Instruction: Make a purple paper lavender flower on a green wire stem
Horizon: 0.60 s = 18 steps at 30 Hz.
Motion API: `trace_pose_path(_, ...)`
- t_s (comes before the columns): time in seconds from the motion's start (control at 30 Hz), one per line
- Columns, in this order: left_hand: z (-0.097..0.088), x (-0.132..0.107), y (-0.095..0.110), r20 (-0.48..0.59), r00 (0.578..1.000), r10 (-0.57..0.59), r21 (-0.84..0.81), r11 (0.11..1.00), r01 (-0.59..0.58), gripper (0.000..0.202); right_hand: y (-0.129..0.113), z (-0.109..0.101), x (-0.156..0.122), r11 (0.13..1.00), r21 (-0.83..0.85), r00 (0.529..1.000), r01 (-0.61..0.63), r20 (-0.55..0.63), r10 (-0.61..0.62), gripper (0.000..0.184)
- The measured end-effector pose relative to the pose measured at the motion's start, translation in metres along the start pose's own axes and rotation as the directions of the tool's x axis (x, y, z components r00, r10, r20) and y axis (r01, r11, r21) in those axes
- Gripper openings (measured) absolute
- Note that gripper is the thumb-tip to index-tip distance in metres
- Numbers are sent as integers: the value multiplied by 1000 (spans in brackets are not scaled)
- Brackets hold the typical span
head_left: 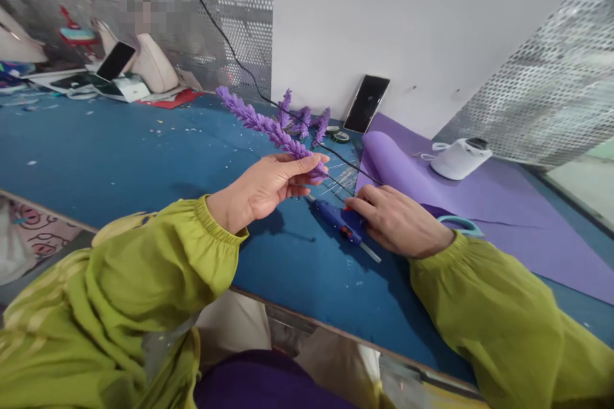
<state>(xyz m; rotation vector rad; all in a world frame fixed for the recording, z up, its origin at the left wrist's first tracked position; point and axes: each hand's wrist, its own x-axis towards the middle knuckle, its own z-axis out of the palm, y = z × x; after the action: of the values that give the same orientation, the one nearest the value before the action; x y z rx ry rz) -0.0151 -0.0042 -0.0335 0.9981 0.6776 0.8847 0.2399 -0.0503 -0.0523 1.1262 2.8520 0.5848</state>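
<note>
My left hand (273,185) is closed around the lower end of an artificial lavender stem (261,121), its purple petals pointing up and left. A thin dark wire runs out of the flower's bottom toward my right hand (396,217). That hand is wrapped about the handle of a blue hot glue gun (330,217), close to its red trigger. The gun's nozzle points left, just beneath my left fingers, and a clear glue stick (371,253) sticks out of its back. Its handle is mostly hidden by my fingers.
Finished small purple flower spikes (303,123) lie behind, beside loose thin wires (343,179). Purple sheet material (508,211) covers the right side, with a white container (461,158) and scissors handles (461,225). A phone (367,103) leans on the white board; a black cord (240,64) crosses the table.
</note>
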Motion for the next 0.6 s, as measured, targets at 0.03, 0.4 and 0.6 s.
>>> trace_pose_path(0.03, -1, 1, 0, -26, 1000, 16, -24, 1000, -17, 22, -2, 0, -1, 1000, 5, 1000, -5, -2, 5, 33)
trace_pose_path(0.4, -2, 6, -3, -127, 992, 2, -127, 992, -18, 16, -16, -5, -8, 811, 582, 879, -57, -355, 317, 25)
trace_pose_path(0.6, 0, 5, -5, -90, 996, 10, -126, 992, -21, 21, -25, -6, -7, 839, 526, 868, -137, -344, 358, 28)
